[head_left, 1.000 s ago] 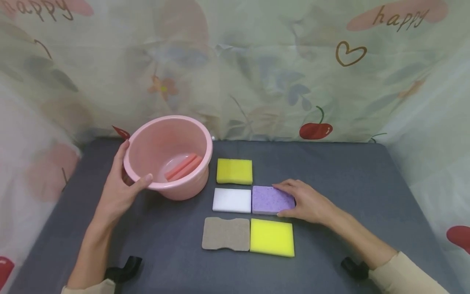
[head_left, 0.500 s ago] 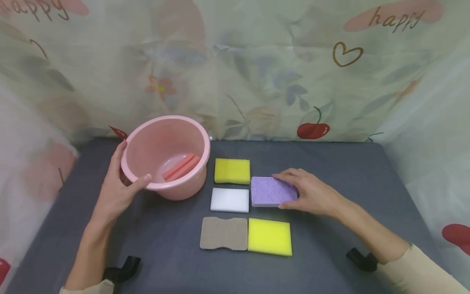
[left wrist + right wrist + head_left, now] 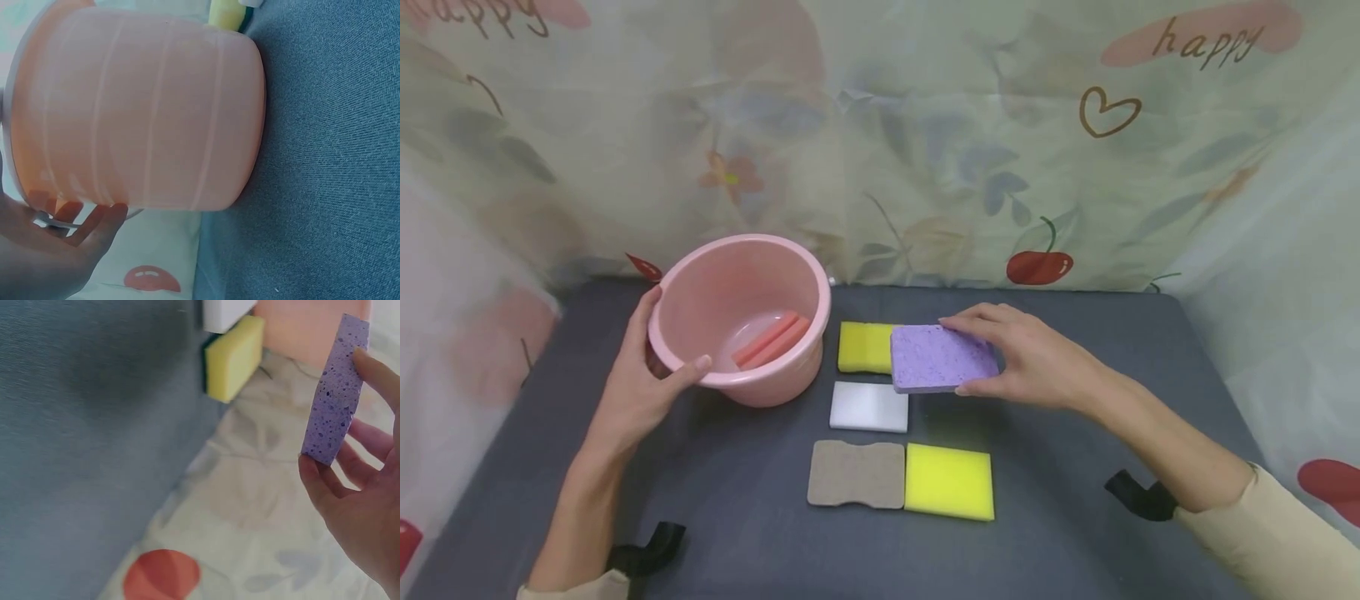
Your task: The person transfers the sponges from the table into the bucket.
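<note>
At the left of the head view stands a pink bucket (image 3: pixel 775 386) with two reddish-pink bars (image 3: pixel 775 337) lying inside. My left hand (image 3: pixel 640 383) grips its rim, the thumb over the near edge and fingers round the outer side. In the left wrist view that hand (image 3: pixel 56 244) is at the bucket's wall (image 3: pixel 137 112). My right hand (image 3: pixel 1037 358) pinches a purple sponge (image 3: pixel 942 358) by its right end, held above the table. The right wrist view shows the sponge (image 3: pixel 335 394) edge-on between thumb and fingers. It partly covers a yellow sponge (image 3: pixel 863 347) behind it.
A white sponge (image 3: pixel 868 407) lies below the partly covered yellow one. Nearer the front, a grey-brown notched pad (image 3: pixel 856 473) adjoins a bright yellow sponge (image 3: pixel 949 482). A patterned curtain (image 3: pixel 925 167) hangs behind the dark grey table (image 3: pixel 790 550).
My right hand has lifted the purple sponge from its place beside the white one and carried it up, away from me and slightly left. My left hand stays on the bucket rim.
</note>
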Demonstrator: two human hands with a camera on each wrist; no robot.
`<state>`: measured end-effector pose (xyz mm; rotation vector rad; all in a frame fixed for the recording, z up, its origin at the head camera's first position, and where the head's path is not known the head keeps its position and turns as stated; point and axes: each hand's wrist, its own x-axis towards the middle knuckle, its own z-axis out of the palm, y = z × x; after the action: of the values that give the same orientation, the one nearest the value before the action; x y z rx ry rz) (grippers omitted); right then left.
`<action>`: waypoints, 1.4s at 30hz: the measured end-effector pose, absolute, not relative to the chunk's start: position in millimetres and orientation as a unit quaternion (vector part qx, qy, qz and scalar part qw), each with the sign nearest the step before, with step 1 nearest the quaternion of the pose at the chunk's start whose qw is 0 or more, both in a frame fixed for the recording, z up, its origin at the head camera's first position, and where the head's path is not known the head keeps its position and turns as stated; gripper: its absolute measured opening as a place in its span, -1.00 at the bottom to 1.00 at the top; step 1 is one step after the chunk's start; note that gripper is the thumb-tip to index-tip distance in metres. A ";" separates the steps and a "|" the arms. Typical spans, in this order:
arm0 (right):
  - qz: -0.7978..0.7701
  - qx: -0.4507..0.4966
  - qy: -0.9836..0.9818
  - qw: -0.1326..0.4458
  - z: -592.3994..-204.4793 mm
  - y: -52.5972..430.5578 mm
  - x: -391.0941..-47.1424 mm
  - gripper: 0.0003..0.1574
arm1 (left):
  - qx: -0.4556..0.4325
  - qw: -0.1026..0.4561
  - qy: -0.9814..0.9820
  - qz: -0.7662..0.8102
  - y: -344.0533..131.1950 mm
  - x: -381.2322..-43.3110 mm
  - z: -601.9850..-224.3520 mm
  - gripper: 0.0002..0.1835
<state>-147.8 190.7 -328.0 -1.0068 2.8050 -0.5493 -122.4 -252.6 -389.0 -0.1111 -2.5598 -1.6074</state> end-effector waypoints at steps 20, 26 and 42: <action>-0.205 -0.424 0.882 0.019 -274.8 133.5 -170.4 -0.13 | -0.050 0.062 -0.838 -0.540 -251.0 -126.3 -388.8 0.12; -0.213 -0.433 0.876 0.008 -270.0 117.5 -179.2 -0.15 | -0.048 0.064 -0.837 -0.542 -250.8 -126.2 -388.3 0.11; -0.220 -0.446 0.868 0.013 -262.9 72.0 -200.7 -0.12 | -0.043 0.067 -0.838 -0.540 -253.2 -125.0 -388.5 0.09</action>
<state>-200.7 72.0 -262.9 -1.3877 2.7029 -0.6849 -125.0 -253.2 -388.5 -0.1293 -2.5251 -1.6282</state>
